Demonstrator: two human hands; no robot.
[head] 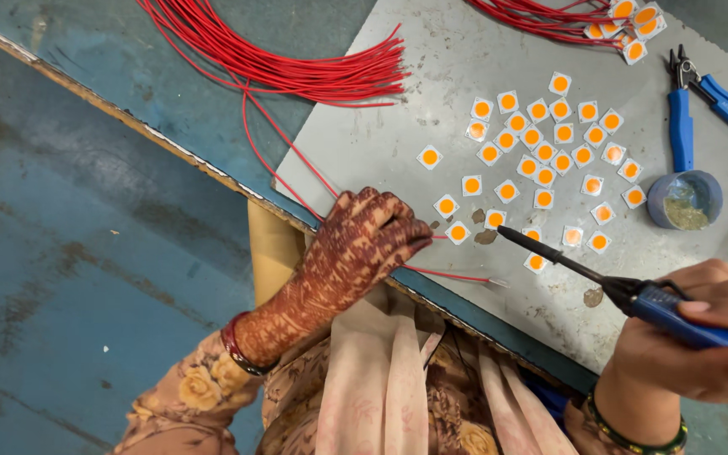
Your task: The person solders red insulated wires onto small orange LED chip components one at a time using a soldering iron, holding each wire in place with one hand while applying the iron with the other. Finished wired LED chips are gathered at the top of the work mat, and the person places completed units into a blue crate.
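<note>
At far left I see bare blue floor, then the worn edge of the blue workbench (111, 50) running diagonally down to the right. A bundle of red wires (297, 72) lies across the bench top, its cut ends fanned toward the grey work board (398, 143).

My left hand (364, 240), covered in henna patterning, rests at the near edge of the board. Its fingers are curled shut in a pinch on a single red wire (457, 274), which runs from under the fingertips to the right along the board edge. Another red wire loops from the bundle down to this hand.

Just right of the fingertips sits one square white chip with an orange centre (457, 232), the nearest of a loose field of like LED chips (541, 143) spread over the middle of the board. The dark tip of the soldering iron (549, 253) points at this near row, ending just beside a chip at the lower edge of the field.

My right hand (701, 345) is closed fully around the iron's blue handle at lower right.

Beyond it, on the board: a small round blue tin (684, 200), blue-handled pliers (701, 101) just above it, and at top right more chips with red wires attached (625, 25).
</note>
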